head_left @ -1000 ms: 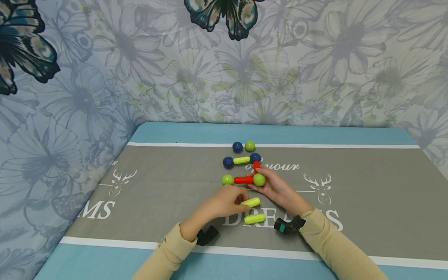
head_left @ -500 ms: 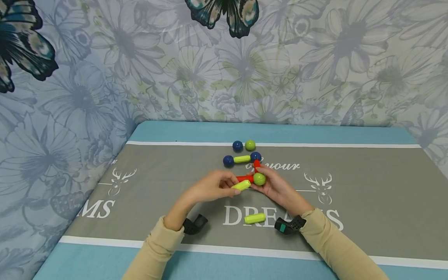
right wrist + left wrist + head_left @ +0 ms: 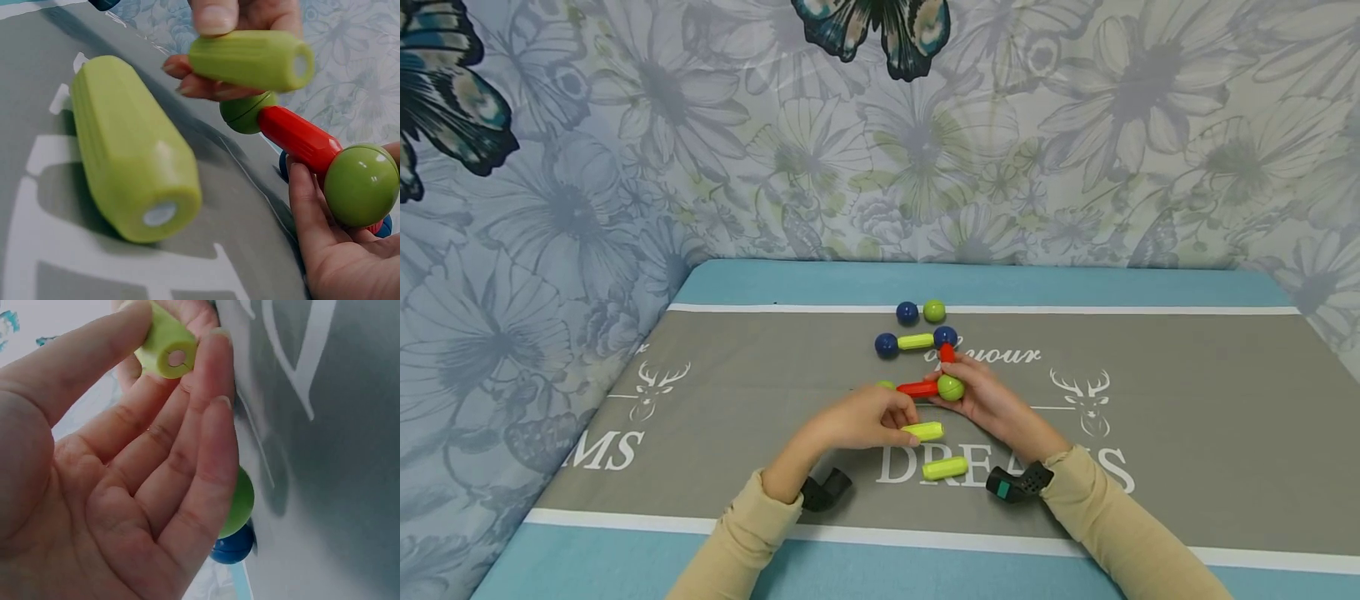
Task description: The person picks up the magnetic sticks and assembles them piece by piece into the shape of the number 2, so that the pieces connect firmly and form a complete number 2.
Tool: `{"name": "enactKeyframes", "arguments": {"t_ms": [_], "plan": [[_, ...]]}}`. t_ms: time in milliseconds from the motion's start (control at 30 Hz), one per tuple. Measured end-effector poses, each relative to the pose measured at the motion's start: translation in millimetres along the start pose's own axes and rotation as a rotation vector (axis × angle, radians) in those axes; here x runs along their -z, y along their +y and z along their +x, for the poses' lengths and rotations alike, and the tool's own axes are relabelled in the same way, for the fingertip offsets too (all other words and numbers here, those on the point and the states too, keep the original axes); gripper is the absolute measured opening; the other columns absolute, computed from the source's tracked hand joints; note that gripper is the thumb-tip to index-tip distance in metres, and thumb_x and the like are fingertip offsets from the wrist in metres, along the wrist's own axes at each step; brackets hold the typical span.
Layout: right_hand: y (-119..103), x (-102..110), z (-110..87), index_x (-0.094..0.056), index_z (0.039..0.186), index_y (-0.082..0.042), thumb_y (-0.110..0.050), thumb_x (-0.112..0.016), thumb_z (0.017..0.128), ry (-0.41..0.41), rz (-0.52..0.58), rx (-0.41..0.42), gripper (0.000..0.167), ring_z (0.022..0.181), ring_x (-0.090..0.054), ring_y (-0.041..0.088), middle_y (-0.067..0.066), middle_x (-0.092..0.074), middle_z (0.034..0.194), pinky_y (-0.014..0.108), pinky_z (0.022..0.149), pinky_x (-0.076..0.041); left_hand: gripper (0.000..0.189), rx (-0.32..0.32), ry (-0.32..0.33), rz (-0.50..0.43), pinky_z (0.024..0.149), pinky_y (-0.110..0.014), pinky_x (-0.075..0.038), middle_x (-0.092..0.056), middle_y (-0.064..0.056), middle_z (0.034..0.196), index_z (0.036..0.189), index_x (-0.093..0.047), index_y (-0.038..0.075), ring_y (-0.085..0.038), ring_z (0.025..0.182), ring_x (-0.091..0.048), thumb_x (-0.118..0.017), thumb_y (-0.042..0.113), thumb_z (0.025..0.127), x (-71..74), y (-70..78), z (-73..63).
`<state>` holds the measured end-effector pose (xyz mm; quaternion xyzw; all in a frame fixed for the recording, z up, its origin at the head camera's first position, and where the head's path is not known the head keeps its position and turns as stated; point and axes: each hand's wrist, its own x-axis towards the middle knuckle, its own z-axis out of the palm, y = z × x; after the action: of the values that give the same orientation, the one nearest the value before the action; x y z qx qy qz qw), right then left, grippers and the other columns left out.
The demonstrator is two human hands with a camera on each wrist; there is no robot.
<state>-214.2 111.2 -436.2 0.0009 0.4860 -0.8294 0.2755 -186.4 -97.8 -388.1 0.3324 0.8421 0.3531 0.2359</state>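
Back toward 6 o'clock comes the left hand (image 3: 859, 417), bringing its held rod (image 3: 927, 431) away from the front red rod (image 3: 917, 390) it was up against half a second ago; the right hand (image 3: 990, 400) keeps its place. Left grip pinches the held rod between thumb and fingers, seemingly clear of the table (image 3: 760, 367). Right grip curls round the near green ball (image 3: 951, 388), the shape's 4 o'clock corner.

Three sides look joined: a fixed rod (image 3: 916, 342) between the 10 o'clock blue ball (image 3: 887, 346) and the 2 o'clock blue ball (image 3: 946, 336); a side red rod (image 3: 947, 353) down to the near green ball; and the front red rod across to the 8 o'clock green ball (image 3: 240, 119). No rod shows along the 9 o'clock side. Besides the held rod, a loose rod (image 3: 945, 468) lies at its 5 o'clock, and beyond the shape at 12 sit a loose blue ball (image 3: 907, 313) and a loose green ball (image 3: 934, 312), unattached. I'd judge the building well past halfway.
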Motion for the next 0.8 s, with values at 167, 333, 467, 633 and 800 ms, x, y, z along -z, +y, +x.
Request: {"name": "enactKeyframes", "arguments": {"t_ms": [167, 333, 467, 633, 800], "plan": [[1, 1, 0.3, -0.012, 0.143, 0.005, -0.007, -0.038, 0.099, -0.010, 0.011, 0.008, 0.053, 0.094, -0.058, 0.019, 0.009, -0.058, 0.098, 0.036, 0.087, -0.047, 0.008, 0.016, -0.016, 0.062, 0.063, -0.023, -0.047, -0.058, 0.008, 0.074, 0.082, -0.066, 0.012, -0.008, 0.066, -0.054, -0.074, 0.013, 0.081, -5.9, 0.0, 2.0], [1, 0, 0.7, -0.013, 0.143, 0.003, -0.007, -0.039, 0.098, 0.000, 0.016, 0.000, 0.052, 0.094, -0.058, 0.019, 0.008, -0.058, 0.097, 0.036, 0.087, -0.047, 0.009, 0.035, -0.021, 0.089, 0.062, -0.022, -0.046, -0.058, 0.008, 0.072, 0.081, -0.067, 0.011, -0.008, 0.065, -0.053, -0.075, 0.012, 0.080, -8.0, 4.6, 1.8], [0, 0, -0.4, -0.012, 0.143, 0.003, -0.007, -0.038, 0.099, -0.005, 0.017, 0.002, 0.053, 0.095, -0.058, 0.019, 0.009, -0.057, 0.098, 0.036, 0.087, -0.047, 0.009, 0.036, -0.028, 0.097, 0.061, -0.022, -0.046, -0.057, 0.007, 0.072, 0.081, -0.067, 0.010, -0.008, 0.065, -0.052, -0.075, 0.011, 0.080, -8.8, 6.8, 2.1], [-1, -1, -0.6, -0.011, 0.144, 0.004, -0.006, -0.038, 0.099, -0.008, 0.019, 0.005, 0.053, 0.094, -0.058, 0.019, 0.009, -0.058, 0.097, 0.036, 0.087, -0.047, 0.009, 0.033, -0.033, 0.107, 0.059, -0.022, -0.045, -0.057, 0.008, 0.070, 0.081, -0.067, 0.011, -0.008, 0.063, -0.051, -0.076, 0.011, 0.080, -10.5, 5.2, 2.8], [0, -1, -0.1, -0.011, 0.144, 0.004, -0.006, -0.038, 0.099, -0.010, 0.016, 0.003, 0.053, 0.094, -0.058, 0.019, 0.009, -0.058, 0.097, 0.035, 0.086, -0.048, 0.009, 0.045, -0.031, 0.124, 0.059, -0.022, -0.045, -0.056, 0.007, 0.069, 0.081, -0.067, 0.012, -0.009, 0.063, -0.051, -0.076, 0.012, 0.079, -12.2, 3.5, 3.8]]}}
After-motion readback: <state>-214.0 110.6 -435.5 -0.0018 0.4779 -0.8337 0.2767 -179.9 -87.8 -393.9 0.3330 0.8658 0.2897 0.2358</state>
